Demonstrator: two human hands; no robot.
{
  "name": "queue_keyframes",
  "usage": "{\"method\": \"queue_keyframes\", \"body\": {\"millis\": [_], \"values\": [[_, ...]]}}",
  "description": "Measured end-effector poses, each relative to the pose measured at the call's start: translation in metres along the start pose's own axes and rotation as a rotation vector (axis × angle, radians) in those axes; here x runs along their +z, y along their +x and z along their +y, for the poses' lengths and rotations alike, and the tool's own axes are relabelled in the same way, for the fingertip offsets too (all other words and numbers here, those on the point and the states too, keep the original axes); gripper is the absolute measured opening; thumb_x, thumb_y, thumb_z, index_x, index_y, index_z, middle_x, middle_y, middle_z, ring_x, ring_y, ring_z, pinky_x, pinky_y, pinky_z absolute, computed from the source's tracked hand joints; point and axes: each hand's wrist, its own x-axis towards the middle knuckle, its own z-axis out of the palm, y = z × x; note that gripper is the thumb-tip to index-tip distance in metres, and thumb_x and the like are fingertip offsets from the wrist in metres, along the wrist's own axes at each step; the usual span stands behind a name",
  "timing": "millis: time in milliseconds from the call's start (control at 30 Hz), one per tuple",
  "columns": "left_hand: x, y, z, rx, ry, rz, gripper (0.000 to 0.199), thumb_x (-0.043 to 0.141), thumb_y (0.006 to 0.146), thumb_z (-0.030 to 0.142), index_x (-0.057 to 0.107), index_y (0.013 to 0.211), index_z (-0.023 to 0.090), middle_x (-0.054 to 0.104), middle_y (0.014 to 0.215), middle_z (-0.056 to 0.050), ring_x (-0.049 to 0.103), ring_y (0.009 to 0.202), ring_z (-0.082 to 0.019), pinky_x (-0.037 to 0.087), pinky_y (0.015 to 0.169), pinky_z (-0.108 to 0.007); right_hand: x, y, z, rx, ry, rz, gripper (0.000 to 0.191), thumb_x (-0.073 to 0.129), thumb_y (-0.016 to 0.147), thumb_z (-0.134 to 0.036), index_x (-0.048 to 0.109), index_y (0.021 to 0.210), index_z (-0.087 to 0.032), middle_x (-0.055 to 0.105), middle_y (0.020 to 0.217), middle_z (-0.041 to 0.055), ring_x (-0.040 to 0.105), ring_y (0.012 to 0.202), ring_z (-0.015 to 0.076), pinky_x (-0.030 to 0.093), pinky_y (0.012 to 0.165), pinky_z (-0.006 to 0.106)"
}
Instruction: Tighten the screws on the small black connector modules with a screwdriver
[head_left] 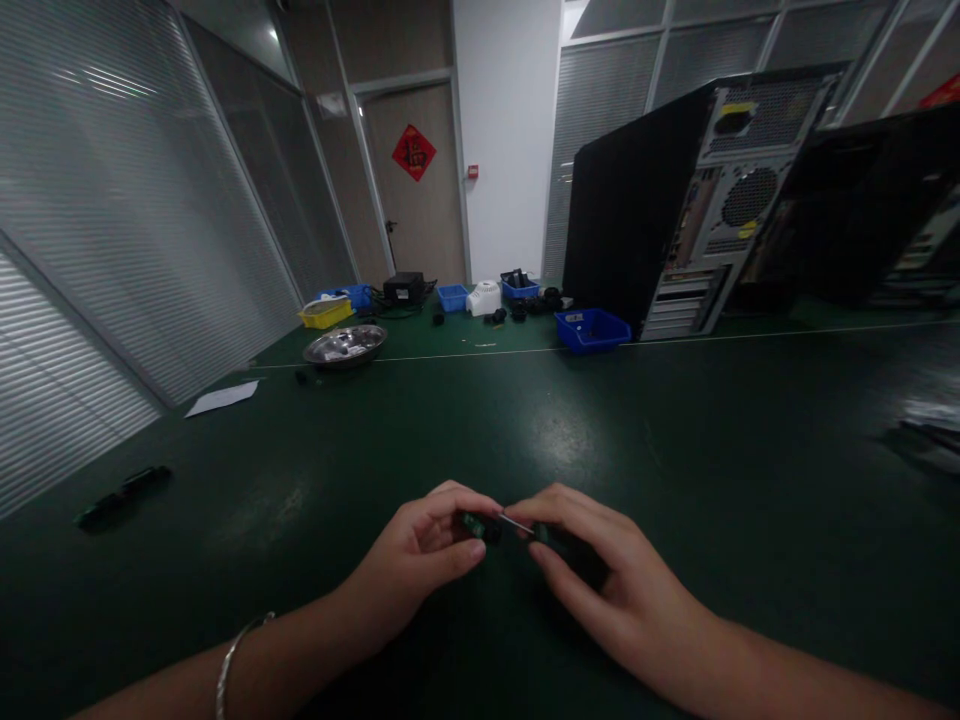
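Observation:
Between the thumb and fingers of my left hand (420,550) is a small black part with a green circuit board (475,526). My left fingers are closed on it. My right hand (615,565) grips a small screwdriver (517,524), its thin metal shaft pointing left at the black part. The tip lies close to my left fingertips, and I cannot tell whether it touches the part. Most of the dark handle is hidden in my right palm. Both hands are above the green tabletop (450,430).
A dark elongated object (124,497) lies at the left, near a white paper (223,398). Farther back are a metal bowl (311,348), a yellow basket (326,316) and a blue bin (600,342). A black computer case (630,200) stands at the back right.

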Motion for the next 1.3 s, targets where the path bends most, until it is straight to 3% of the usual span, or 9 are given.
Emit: {"method": "queue_keyframes", "body": {"millis": [133,267,567,767,933,1000,1167,1300], "values": [[0.003,-0.001,-0.004,-0.042,-0.164,-0.037,0.038,0.069,0.080,0.015,0.057,0.115,0.023,0.059,0.101,-0.003,0.060,0.097,-0.019,0.042,0.091,-0.035,0.001,-0.001,-0.002,-0.015,0.026,-0.048,0.033,0.051,0.090,-0.008,0.059,0.118,-0.023,0.063,0.102,0.0058,0.061,0.090,0.0184,0.051,0.082,0.033],[0.002,0.001,-0.009,0.010,-0.231,-0.026,0.038,0.071,0.078,0.010,0.051,0.108,0.023,0.059,0.097,-0.002,0.061,0.089,-0.016,0.045,0.083,-0.031,0.001,-0.002,-0.004,-0.017,0.052,-0.096,0.033,0.051,0.090,-0.008,0.060,0.118,-0.023,0.063,0.101,0.0057,0.061,0.090,0.0179,0.051,0.081,0.032],[-0.003,0.003,-0.006,-0.004,-0.130,0.036,0.032,0.063,0.085,0.015,0.057,0.116,0.022,0.064,0.106,-0.005,0.058,0.099,-0.017,0.042,0.088,-0.030,0.000,0.000,-0.003,-0.035,0.080,-0.108,0.038,0.051,0.090,-0.005,0.060,0.121,-0.024,0.064,0.105,0.0049,0.061,0.096,0.0170,0.050,0.085,0.031],[-0.005,0.002,-0.006,0.011,0.043,0.031,0.024,0.055,0.091,0.024,0.068,0.111,0.020,0.061,0.102,-0.005,0.055,0.083,-0.015,0.043,0.077,-0.028,-0.001,0.002,0.000,-0.020,0.076,-0.024,0.039,0.051,0.091,-0.007,0.057,0.125,-0.026,0.064,0.105,0.0040,0.061,0.096,0.0169,0.050,0.084,0.031],[-0.001,0.001,-0.002,0.027,-0.004,-0.032,0.023,0.067,0.082,0.017,0.069,0.105,0.020,0.060,0.107,-0.005,0.057,0.097,-0.017,0.044,0.086,-0.028,0.000,0.001,0.004,0.002,0.079,-0.022,0.037,0.052,0.090,-0.007,0.059,0.121,-0.025,0.064,0.103,0.0042,0.061,0.094,0.0174,0.051,0.083,0.032],[0.000,0.001,-0.001,0.011,-0.012,-0.008,0.025,0.072,0.077,0.012,0.069,0.102,0.019,0.064,0.103,-0.003,0.058,0.101,-0.017,0.044,0.089,-0.029,0.000,0.000,0.004,-0.002,0.074,-0.021,0.037,0.052,0.091,-0.007,0.060,0.121,-0.026,0.064,0.103,0.0040,0.061,0.094,0.0172,0.051,0.082,0.032],[-0.002,0.006,-0.002,-0.051,0.081,0.144,0.021,0.070,0.079,0.015,0.067,0.099,0.015,0.070,0.074,-0.001,0.063,0.069,-0.013,0.049,0.067,-0.026,-0.001,0.001,0.000,-0.003,0.073,-0.014,0.037,0.051,0.090,-0.006,0.061,0.120,-0.025,0.064,0.102,0.0049,0.062,0.092,0.0172,0.052,0.080,0.031],[-0.001,0.005,0.001,-0.030,0.129,0.181,0.020,0.070,0.078,0.017,0.068,0.097,0.012,0.072,0.074,-0.003,0.064,0.068,-0.013,0.052,0.068,-0.027,-0.002,0.003,-0.001,0.022,0.054,-0.014,0.033,0.050,0.090,-0.008,0.064,0.117,-0.023,0.064,0.100,0.0065,0.063,0.089,0.0185,0.053,0.079,0.033]]}}
